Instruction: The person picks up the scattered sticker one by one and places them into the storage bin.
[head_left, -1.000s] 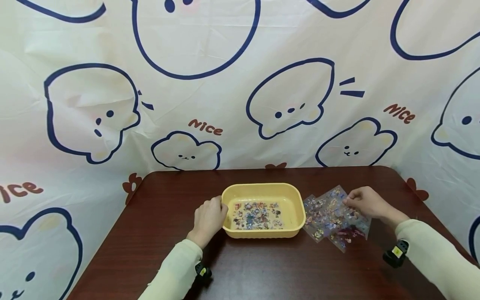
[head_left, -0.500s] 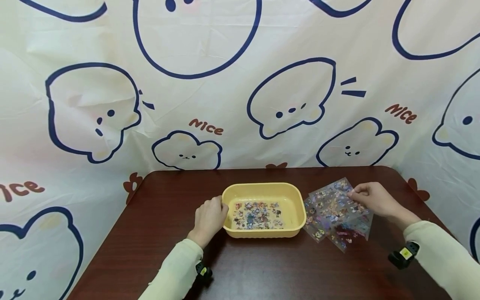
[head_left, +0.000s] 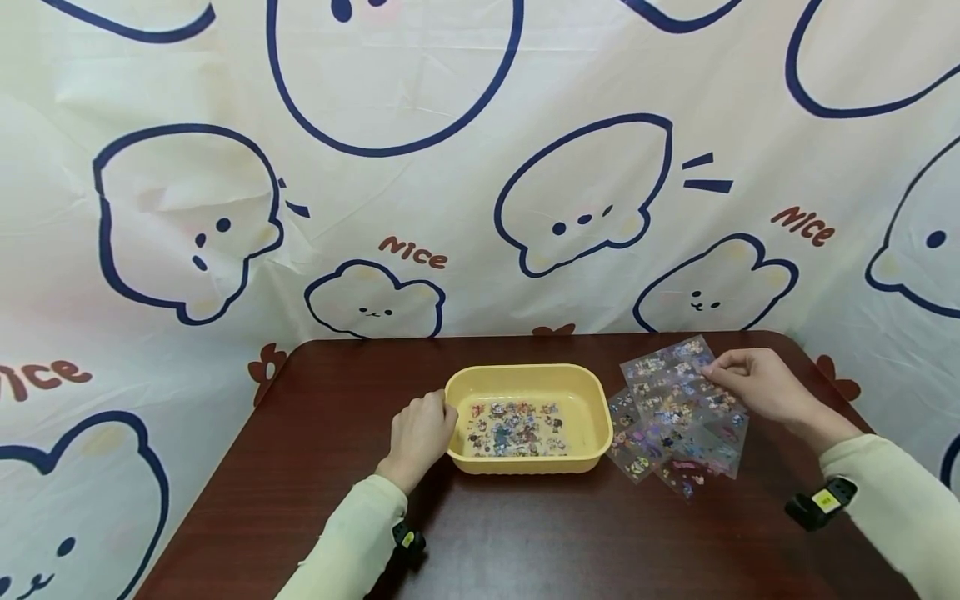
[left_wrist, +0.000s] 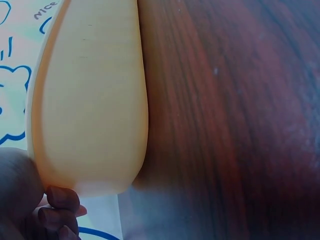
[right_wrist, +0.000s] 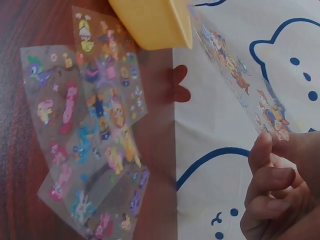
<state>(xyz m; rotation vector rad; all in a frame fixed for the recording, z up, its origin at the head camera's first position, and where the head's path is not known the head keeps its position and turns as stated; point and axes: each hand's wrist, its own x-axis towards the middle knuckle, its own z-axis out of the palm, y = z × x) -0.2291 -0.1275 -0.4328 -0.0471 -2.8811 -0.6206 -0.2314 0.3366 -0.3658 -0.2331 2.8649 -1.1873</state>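
Observation:
A yellow plastic basin (head_left: 528, 467) stands mid-table with a sheet of small colourful stickers (head_left: 517, 430) lying flat inside. My left hand (head_left: 420, 432) grips the basin's left end, thumb over the rim; in the left wrist view its curled fingers (left_wrist: 62, 199) show below the basin's corner. To the right, my right hand (head_left: 761, 387) pinches a clear sticker sheet (head_left: 667, 379) by its edge. In the right wrist view that sheet (right_wrist: 227, 57) is raised and tilted, apart from several overlapping cartoon sticker sheets (right_wrist: 55, 110) on the table.
The dark brown wooden table (head_left: 540, 533) reaches back to a cream cloth (head_left: 465, 200) printed with blue bear outlines. Each wrist wears a small black camera, the right one (head_left: 821, 504) close above the tabletop.
My right hand has moved back and to the right, lifting the pinched sticker sheet up from the others. The left hand and the basin have stayed in place.

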